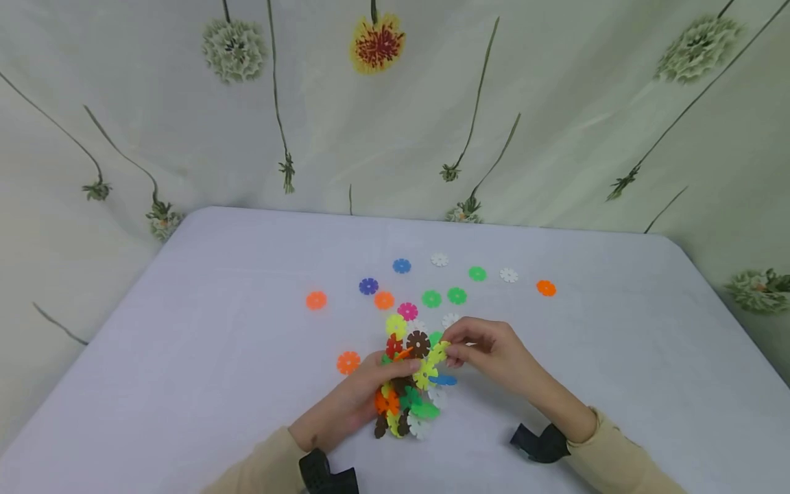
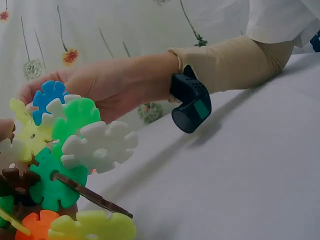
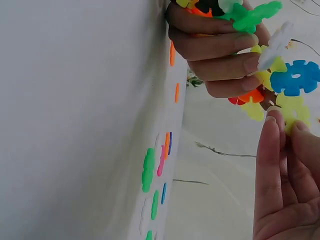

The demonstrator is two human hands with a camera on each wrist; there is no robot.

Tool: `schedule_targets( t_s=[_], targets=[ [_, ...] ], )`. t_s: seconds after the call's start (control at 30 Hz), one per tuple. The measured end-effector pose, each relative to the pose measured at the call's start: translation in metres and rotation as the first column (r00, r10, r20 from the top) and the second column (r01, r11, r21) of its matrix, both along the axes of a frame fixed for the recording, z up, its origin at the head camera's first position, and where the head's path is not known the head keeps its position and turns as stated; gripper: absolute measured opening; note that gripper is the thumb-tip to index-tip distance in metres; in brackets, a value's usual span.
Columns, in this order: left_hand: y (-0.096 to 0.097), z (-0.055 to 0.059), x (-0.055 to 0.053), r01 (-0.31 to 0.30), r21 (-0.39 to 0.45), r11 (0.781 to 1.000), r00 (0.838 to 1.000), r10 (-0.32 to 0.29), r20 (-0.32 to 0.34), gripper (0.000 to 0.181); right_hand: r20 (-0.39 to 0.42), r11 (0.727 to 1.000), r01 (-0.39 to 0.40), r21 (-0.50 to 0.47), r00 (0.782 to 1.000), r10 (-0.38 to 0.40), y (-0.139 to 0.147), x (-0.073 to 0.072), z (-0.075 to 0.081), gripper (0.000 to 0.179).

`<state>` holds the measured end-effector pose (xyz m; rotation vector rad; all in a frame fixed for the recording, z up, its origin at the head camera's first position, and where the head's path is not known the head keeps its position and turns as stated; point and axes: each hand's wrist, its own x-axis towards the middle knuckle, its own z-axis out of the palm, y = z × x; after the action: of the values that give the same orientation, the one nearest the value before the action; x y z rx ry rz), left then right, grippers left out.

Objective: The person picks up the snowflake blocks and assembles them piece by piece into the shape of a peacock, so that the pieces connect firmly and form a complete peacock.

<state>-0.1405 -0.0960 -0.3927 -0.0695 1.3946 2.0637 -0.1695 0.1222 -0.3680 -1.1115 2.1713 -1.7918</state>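
My left hand (image 1: 361, 391) grips a cluster of interlocked plastic snowflake discs (image 1: 426, 410), its fingers (image 3: 220, 67) curled round them in the right wrist view. Brown, red, orange, yellow, green and white pieces stick out at many angles. At the cluster's upper right, my right hand (image 1: 494, 346) pinches a yellow snowflake disc (image 3: 292, 110) between thumb and fingers. That disc sits right against the cluster, beside a blue snowflake disc (image 3: 295, 78). In the left wrist view a white disc (image 2: 100, 146) and a green disc face the camera, hiding part of the right hand.
Loose discs lie on the white table (image 1: 216, 357) beyond the hands, among them a blue disc (image 1: 402, 265), a pink disc (image 1: 407, 311) and an orange disc (image 1: 546, 288). Another orange disc (image 1: 348, 362) lies left of the cluster. A flower-print cloth (image 1: 555, 137) hangs behind.
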Motion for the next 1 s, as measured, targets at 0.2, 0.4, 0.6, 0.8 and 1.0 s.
schedule_targets(
  t_s=[0.2,0.4,0.6,0.8,1.0],
  targets=[
    [0.0025,0.0029,0.0003,-0.021,-0.016,1.0,1.0,0.022,0.019,0.051,-0.107,1.0,0.007,0.022,0.994,-0.005,0.0028,0.0008,0.0035,0.016],
    [0.0029,0.0019,0.0026,-0.03,-0.035,0.999,0.999,0.031,0.03,0.052,-0.148,0.999,0.0,0.04,0.989,0.006,0.0045,0.0015,0.001,0.016],
    [0.0032,0.0008,0.0029,-0.05,-0.072,0.996,0.998,0.053,0.036,0.064,-0.189,0.998,0.016,0.063,0.982,-0.004,0.0049,0.0025,-0.0004,0.017],
    [0.0036,0.0008,0.0038,-0.068,-0.086,0.994,0.996,0.073,0.051,0.07,-0.292,0.993,0.02,0.117,0.956,0.015,0.0054,0.0044,0.0018,0.023],
    [0.0044,-0.0005,0.0039,-0.047,-0.088,0.995,0.999,0.049,0.016,0.057,-0.397,0.988,0.016,0.153,0.917,0.046,0.0029,0.0075,0.0019,0.029]
  ],
)
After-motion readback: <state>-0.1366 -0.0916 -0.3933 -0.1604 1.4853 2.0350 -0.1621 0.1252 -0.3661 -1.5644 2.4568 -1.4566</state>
